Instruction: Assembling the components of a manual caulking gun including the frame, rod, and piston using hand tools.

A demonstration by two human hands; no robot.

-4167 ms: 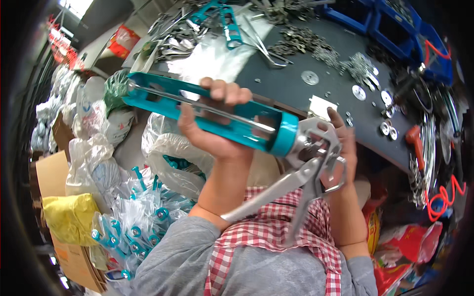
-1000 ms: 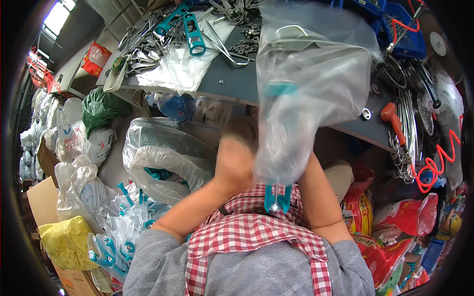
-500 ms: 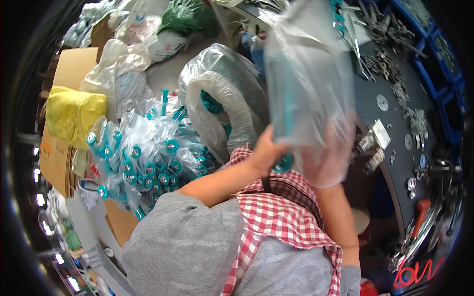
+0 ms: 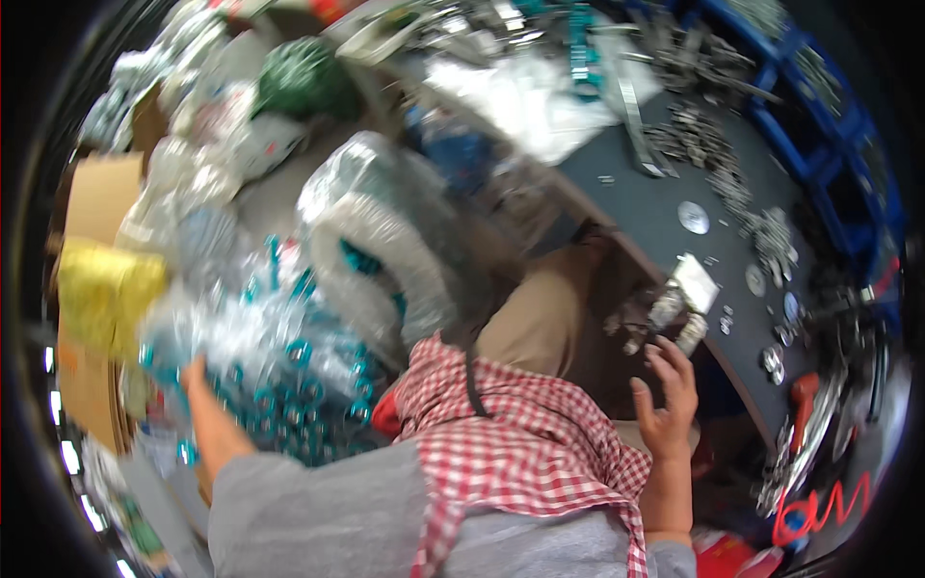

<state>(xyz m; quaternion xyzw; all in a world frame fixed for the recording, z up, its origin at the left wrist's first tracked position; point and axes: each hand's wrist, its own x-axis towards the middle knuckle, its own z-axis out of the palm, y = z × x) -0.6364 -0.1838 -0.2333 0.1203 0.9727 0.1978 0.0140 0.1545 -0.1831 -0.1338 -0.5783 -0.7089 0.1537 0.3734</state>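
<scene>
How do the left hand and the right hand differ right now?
The left hand is stretched out to the side, against the pile of bagged teal caulking guns; the right hand is raised near the dark workbench, touching nothing. The left hand is blurred and partly hidden by plastic, so its grip cannot be told; the right hand is sharp, open, with fingers spread. Both are bare.

a heap of clear plastic bags [image 4: 260, 337] holding teal-handled tools lies at lower left. above it to the right stands a big clear sack [image 4: 376, 241], crumpled. a yellow bag [image 4: 101, 284] rests against a brown cardboard box [image 4: 96, 197] at far left. a green-filled bag [image 4: 299, 82] sits at the top. a small white packet [image 4: 696, 282] lies on the dark bench.
</scene>
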